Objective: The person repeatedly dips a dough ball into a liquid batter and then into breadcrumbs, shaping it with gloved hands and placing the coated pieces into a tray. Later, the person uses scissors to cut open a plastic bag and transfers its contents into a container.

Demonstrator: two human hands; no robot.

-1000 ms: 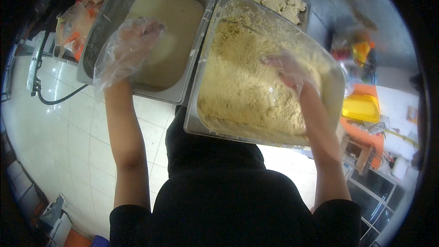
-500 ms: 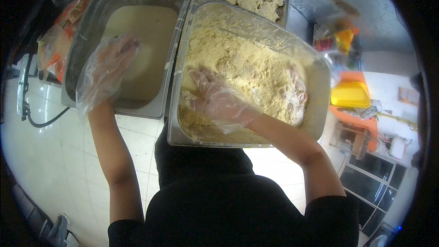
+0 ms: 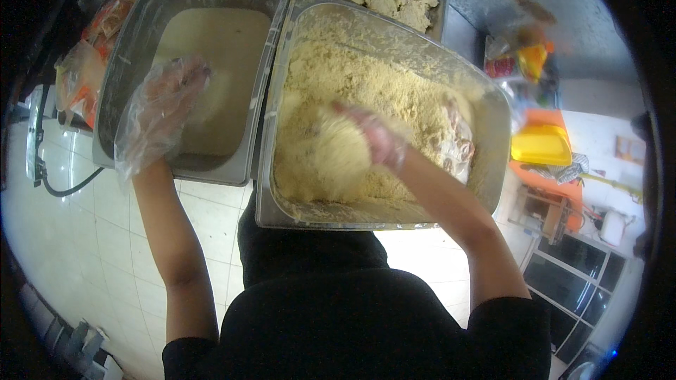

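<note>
Tossing crumbs (image 3: 394, 84) inside the right tub (image 3: 495, 127) seems the step — right hand (image 3: 373, 135) blurred, grip unclear; left hand (image 3: 165, 102) loosely extended over the left tub's batter (image 3: 222, 49) — and calls for gentle turning next.

far left: clear plastic bag (image 3: 79, 76) with orange-red patches | below it: curved black hose (image 3: 73, 192) | underfoot: pale tiled floor (image 3: 105, 246) | right: yellow tray (image 3: 541, 146) beside orange surface (image 3: 546, 119) | lower right: dark-paned frame (image 3: 572, 287)

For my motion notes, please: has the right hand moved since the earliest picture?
Yes: the right hand has moved leftward, judged against the rim of the powder pan.
</note>
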